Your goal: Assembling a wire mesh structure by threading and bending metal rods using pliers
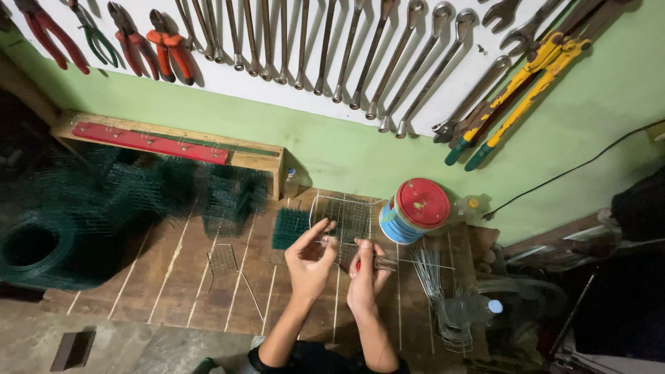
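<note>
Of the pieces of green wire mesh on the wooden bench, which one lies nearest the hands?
The small flat green mesh piece just beyond the left hand; the big roll and folded stacks sit farther left.

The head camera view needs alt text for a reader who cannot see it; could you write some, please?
Two bare hands, left hand and right hand, work thin wire over a wooden bench, near green mesh, a red-lidded tin and wall-hung spanners.

Bare forearms, dark short sleeves

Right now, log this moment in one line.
left hand: pinching thin wire | right hand: gripping pliers | wooden bench
</note>
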